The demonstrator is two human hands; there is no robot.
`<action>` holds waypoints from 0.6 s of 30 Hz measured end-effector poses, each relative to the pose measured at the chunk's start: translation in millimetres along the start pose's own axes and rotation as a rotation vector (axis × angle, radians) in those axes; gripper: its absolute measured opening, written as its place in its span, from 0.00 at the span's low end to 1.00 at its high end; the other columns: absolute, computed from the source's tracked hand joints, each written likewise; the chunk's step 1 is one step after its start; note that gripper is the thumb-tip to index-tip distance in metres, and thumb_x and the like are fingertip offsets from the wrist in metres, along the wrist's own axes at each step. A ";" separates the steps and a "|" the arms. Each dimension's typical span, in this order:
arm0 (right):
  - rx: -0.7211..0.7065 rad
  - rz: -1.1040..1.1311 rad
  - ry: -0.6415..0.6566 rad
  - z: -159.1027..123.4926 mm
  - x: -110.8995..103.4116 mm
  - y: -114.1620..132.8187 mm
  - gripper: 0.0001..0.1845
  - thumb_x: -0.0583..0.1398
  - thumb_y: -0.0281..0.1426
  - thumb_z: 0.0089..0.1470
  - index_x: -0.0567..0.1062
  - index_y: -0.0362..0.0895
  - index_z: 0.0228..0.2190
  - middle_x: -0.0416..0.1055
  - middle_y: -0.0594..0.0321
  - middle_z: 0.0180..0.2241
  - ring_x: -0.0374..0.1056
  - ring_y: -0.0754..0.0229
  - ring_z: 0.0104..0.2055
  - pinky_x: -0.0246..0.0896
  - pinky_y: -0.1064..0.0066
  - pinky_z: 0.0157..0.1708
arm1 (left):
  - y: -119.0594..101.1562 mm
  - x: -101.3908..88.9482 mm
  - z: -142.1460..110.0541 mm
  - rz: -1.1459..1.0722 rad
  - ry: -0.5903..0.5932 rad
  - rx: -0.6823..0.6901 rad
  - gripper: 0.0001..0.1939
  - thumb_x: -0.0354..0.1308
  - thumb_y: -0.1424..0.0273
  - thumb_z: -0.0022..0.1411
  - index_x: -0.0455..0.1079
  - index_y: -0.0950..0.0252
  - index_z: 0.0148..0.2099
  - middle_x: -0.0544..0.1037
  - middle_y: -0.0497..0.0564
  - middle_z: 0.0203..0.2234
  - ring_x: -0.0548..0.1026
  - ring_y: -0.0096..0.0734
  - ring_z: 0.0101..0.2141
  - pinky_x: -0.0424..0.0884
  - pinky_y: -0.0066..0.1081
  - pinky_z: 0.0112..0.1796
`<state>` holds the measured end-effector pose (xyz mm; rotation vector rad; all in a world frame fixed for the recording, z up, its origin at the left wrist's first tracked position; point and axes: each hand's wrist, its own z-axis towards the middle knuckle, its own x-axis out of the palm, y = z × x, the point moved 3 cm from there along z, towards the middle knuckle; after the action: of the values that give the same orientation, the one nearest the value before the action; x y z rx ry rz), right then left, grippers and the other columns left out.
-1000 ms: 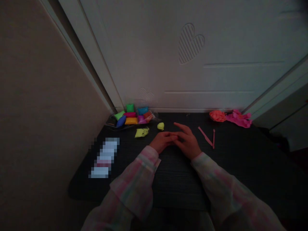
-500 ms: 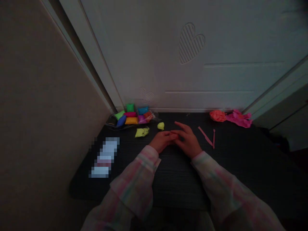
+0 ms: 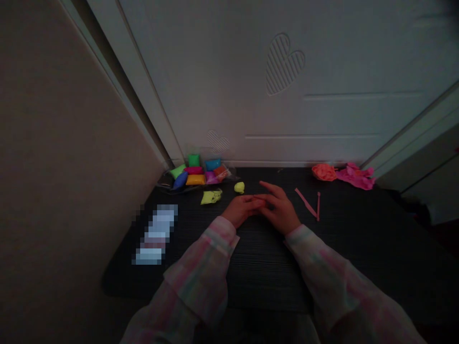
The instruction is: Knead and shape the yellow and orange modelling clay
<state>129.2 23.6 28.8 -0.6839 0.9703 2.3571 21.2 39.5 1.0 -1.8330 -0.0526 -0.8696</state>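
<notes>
My left hand (image 3: 241,210) and my right hand (image 3: 280,210) meet over the dark table, fingertips touching. The left fingers are pressed together and closed. On the right, one finger stretches forward while the others curl in against the left fingers. Whatever lies between them, if anything, is hidden. Just beyond my left hand sits a small yellow lump of clay (image 3: 239,187). A crumpled yellow wrapper (image 3: 211,197) rests to its left. Two thin pink modelling tools (image 3: 318,206) lie to the right of my right hand, their lower ends meeting.
A clear bag of colourful clay packets (image 3: 195,179) lies at the table's back left. Orange clay (image 3: 324,172) and a ragged pink piece (image 3: 356,176) are at the back right. A blurred-out bright rectangle (image 3: 156,235) is at left. A white door (image 3: 222,86) stands behind the table (image 3: 265,282).
</notes>
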 end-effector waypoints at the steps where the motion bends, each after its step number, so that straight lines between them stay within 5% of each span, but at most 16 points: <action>1: 0.002 0.002 0.000 0.1 0.0 -0.2 0.12 0.54 0.27 0.41 0.69 0.48 0.32 0.58 0.60 0.45 0.53 0.57 0.47 0.52 0.59 0.43 | -0.1 -0.1 -0.1 0.001 0.003 -0.002 0.08 0.58 0.74 0.40 0.68 0.72 0.28 0.72 0.51 0.24 0.68 0.25 0.29 0.59 0.31 0.38; 18: 0.005 0.045 0.055 -1.8 3.4 -4.1 0.12 0.55 0.26 0.40 0.70 0.47 0.31 0.58 0.60 0.45 0.53 0.57 0.46 0.53 0.60 0.43 | -1.5 0.2 -0.2 -0.014 0.069 -0.062 0.10 0.59 0.75 0.39 0.68 0.72 0.29 0.72 0.51 0.24 0.68 0.24 0.29 0.58 0.31 0.39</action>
<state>129.6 25.7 23.6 -0.7360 1.0252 2.3846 20.7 39.9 2.3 -1.8605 0.0048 -0.9533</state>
